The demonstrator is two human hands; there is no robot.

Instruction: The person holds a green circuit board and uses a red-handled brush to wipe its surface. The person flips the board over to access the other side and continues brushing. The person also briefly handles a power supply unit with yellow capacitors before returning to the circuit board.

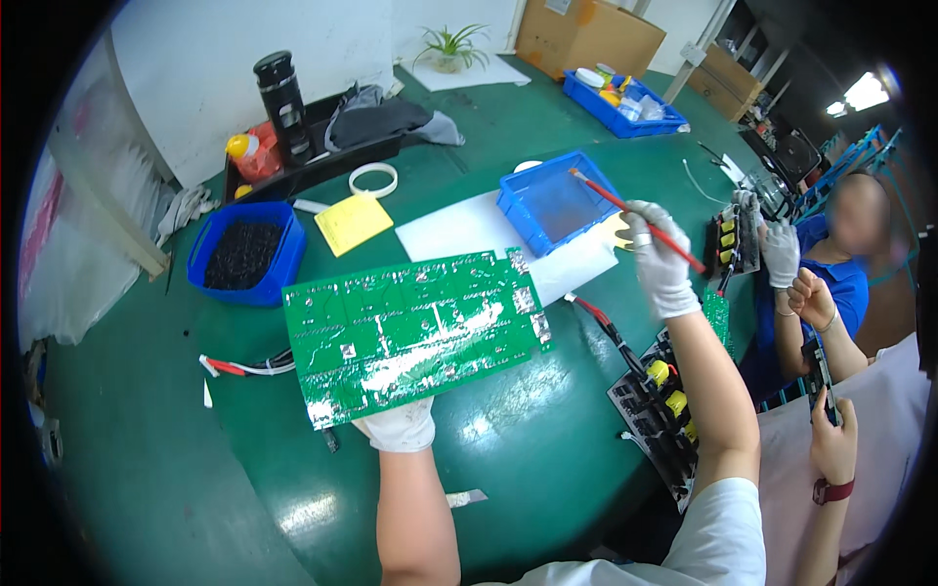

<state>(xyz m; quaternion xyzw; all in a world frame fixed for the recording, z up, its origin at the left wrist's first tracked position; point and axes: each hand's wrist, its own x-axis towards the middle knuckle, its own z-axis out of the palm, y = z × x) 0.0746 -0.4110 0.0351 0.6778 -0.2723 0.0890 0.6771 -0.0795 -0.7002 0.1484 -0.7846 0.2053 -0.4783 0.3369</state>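
Note:
My gloved left hand [403, 428] grips a large green circuit board [410, 332] by its near edge, and most of the fingers are hidden beneath it. The board's solder side faces up, glossy with bright reflections. In my gloved right hand [662, 256] is a thin brush with a red handle [668, 242]. Its tip hangs over a shallow blue tray [521, 217] with a dark, wet-looking bottom, beyond the board's far right corner. The tray rests on white sheets [449, 227].
At left stand a blue bin [200, 256] of small black parts, a yellow note pad [354, 225] and a tape roll [373, 193]. A black assembly with yellow components [653, 410] lies near my right arm. At right, a gloved co-worker [831, 254] and another person's hands [832, 444] holding a phone are close.

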